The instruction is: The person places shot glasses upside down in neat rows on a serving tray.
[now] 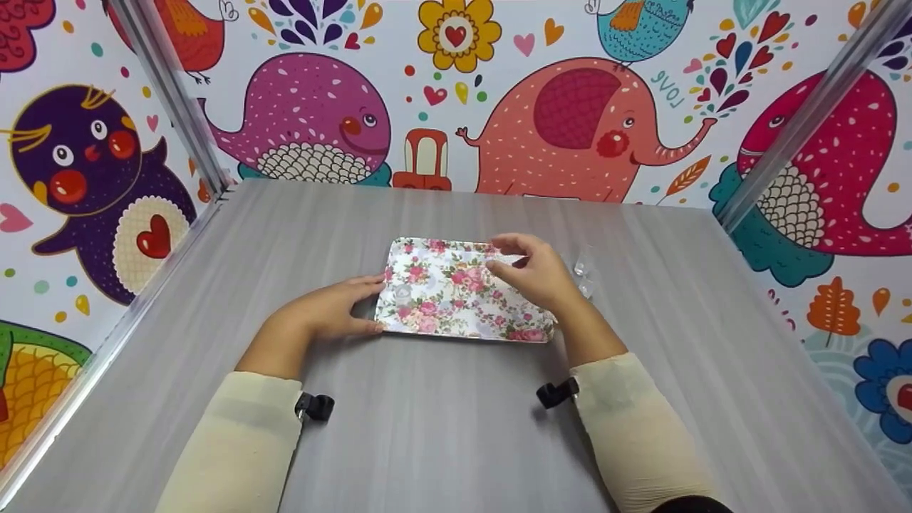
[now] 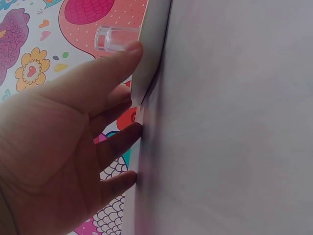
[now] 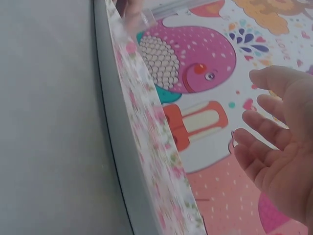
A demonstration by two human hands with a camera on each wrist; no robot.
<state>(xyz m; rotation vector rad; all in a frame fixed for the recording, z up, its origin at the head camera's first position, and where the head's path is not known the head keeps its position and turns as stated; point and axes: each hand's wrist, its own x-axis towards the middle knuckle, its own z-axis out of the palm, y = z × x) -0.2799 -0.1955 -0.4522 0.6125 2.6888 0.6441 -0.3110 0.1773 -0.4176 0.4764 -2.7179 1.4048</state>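
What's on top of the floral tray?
Small clear cup, left end of the tray. Head view: right hand covers part of the right side; can't see beneath it.

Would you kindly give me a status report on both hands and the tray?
Left hand touching left edge of floral tray. Right hand above its right part, empty. Clear cup on tray's left part; clear objects beside right hand.

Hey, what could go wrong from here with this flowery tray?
The small clear cup stands near the left edge of the floral tray, so a nudge from the left hand could tip it. The right hand, hovering over the other end, might knock the clear items beside the tray.
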